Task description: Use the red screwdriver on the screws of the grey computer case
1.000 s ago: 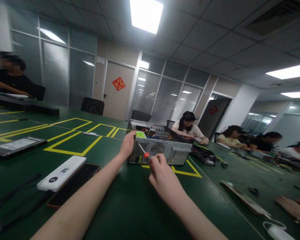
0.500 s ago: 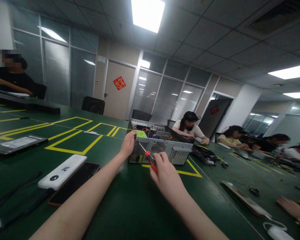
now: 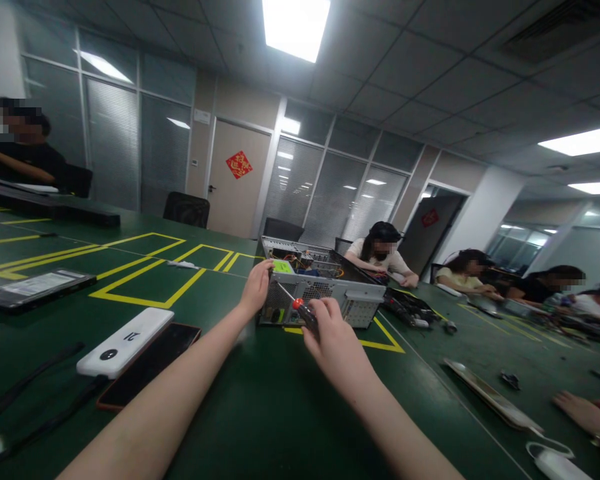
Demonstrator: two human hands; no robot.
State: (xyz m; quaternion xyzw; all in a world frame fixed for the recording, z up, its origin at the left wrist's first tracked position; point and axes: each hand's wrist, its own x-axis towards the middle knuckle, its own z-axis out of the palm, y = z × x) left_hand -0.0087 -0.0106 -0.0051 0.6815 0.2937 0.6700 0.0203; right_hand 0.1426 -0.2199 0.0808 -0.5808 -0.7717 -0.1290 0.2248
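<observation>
An opened computer case (image 3: 353,299) lies on the green table in front of me, with loose wires and parts showing inside. At its left corner sits a power supply with a bright green label (image 3: 283,267). My left hand (image 3: 257,287) is closed on that corner, fingertips beside the label. In my right hand (image 3: 330,331) is a screwdriver (image 3: 306,316) with a red-and-black handle, the fingers wrapped round it. Its thin shaft slants up and left to the perforated rear panel near the power supply. I cannot make out exactly what the tip touches.
A white power bank (image 3: 125,342) and a phone (image 3: 150,367) lie left of my arm, with a hard drive (image 3: 35,288) farther left. A black bag-like bundle (image 3: 410,310) lies right of the case. Co-workers sit around; a co-worker's hand (image 3: 577,410) rests at the right.
The screwdriver handle has turned in my right hand, showing more black and less red. My right hand has shifted slightly. The left hand stays on the case corner.
</observation>
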